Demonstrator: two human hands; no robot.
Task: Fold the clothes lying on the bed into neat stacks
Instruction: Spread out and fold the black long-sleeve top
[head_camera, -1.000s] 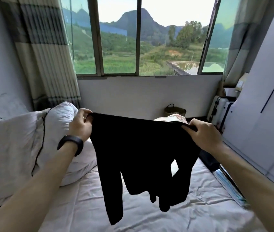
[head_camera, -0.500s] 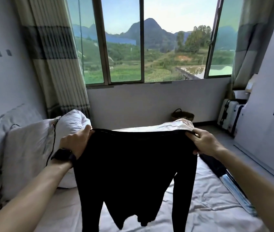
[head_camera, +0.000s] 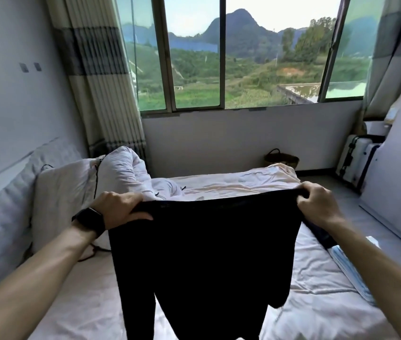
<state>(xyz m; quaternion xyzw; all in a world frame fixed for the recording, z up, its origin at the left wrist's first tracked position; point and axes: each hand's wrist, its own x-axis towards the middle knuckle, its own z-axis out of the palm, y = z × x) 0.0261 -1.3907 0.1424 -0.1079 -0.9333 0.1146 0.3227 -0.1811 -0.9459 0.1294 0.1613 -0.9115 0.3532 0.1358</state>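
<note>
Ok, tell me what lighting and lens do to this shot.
Head view: daylight from the window backlights the room, so the black garment reads as a flat dark shape, folds and seams lost; head view: the wide-angle lens slants the window's outer uprights and the curtain; head view: the left hand and right hand gripping the garment's top edge are evenly lit, fairly sharp.
</note>
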